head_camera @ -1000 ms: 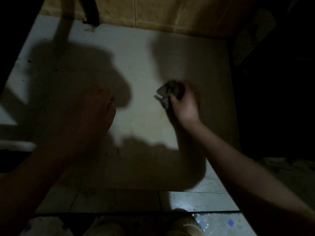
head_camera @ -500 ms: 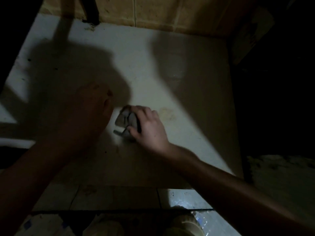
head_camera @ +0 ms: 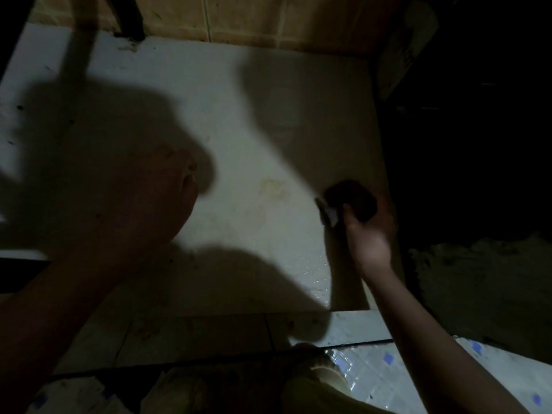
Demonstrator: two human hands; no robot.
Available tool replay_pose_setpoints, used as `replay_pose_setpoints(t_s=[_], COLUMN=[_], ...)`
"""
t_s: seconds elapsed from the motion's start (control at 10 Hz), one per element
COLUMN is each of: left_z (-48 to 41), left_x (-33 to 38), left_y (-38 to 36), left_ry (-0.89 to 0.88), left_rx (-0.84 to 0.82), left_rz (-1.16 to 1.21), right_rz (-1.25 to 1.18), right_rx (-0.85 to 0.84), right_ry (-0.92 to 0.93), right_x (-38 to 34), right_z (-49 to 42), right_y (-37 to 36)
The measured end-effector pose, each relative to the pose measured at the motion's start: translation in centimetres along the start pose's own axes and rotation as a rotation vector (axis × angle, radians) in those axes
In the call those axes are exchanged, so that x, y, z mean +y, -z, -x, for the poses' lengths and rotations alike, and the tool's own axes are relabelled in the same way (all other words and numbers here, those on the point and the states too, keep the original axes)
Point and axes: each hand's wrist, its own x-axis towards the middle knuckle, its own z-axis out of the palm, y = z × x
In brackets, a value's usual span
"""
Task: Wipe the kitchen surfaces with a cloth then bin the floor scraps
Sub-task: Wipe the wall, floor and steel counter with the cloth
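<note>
A dim, pale kitchen surface (head_camera: 239, 121) fills the view, with a faint yellowish stain (head_camera: 273, 188) near its middle. My right hand (head_camera: 367, 228) grips a bunched dark cloth (head_camera: 348, 201) and presses it on the surface close to the right edge. A lighter fold of the cloth sticks out to the left of my fingers. My left hand (head_camera: 143, 204) lies in deep shadow over the left half of the surface, fingers curled; whether it holds anything is hidden by the dark.
A tiled wall (head_camera: 239, 19) rises behind the surface, with a dark post (head_camera: 131, 16) at the back left. Right of the surface is black shadow. Below the front edge are floor tiles (head_camera: 373, 366) with blue marks and my feet (head_camera: 322, 372).
My right hand has swept the cloth from beside my left hand across to the right edge of the surface. My left hand has barely moved.
</note>
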Motion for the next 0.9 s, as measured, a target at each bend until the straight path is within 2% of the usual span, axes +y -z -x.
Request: replay_pose_setpoints(t_s=[0.1, 0.2, 0.3, 0.4, 0.5, 0.6, 0.7, 0.8, 0.9], left_z=[0.2, 0.5, 0.8, 1.1, 1.6, 1.1, 0.6, 1.2, 2.1], left_x=[1.0, 2.9, 4.2, 5.8, 7.7, 8.1, 7.1, 6.3, 6.4], left_y=[-0.4, -0.7, -0.5, -0.7, -1.7, -2.9, -3.1, -3.1, -3.1], left_ry=[-0.009, -0.031, -0.127, -0.254, -0.26, -0.254, -0.211, -0.244, -0.187], left_rx=[-0.018, -0.052, -0.057, 0.036, -0.003, -0.005, 0.043, 0.103, 0.089], left_rz=[0.06, 0.128, 0.137, 0.169, 0.185, 0.16, 0.126, 0.049, 0.095], right_rz=[0.07, 0.178, 0.179, 0.172, 0.185, 0.13, 0.131, 0.151, 0.188], right_rx=[0.068, 0.029, -0.175, -0.414, -0.472, -0.412, -0.173, -0.012, -0.056], right_ry=[-0.019, 0.126, 0.335, 0.472, 0.487, 0.395, 0.222, 0.041, -0.084], right_x=[0.7, -0.2, -0.9, -0.7, 0.1, 1.3, 2.4, 3.6, 4.9], right_z=[1.0, 3.9, 8.0, 12.4, 14.4, 12.6, 9.1, 6.2, 6.2], right_y=[0.9, -0.1, -1.2, -2.2, -1.8, 0.3, 3.0, 5.5, 6.8])
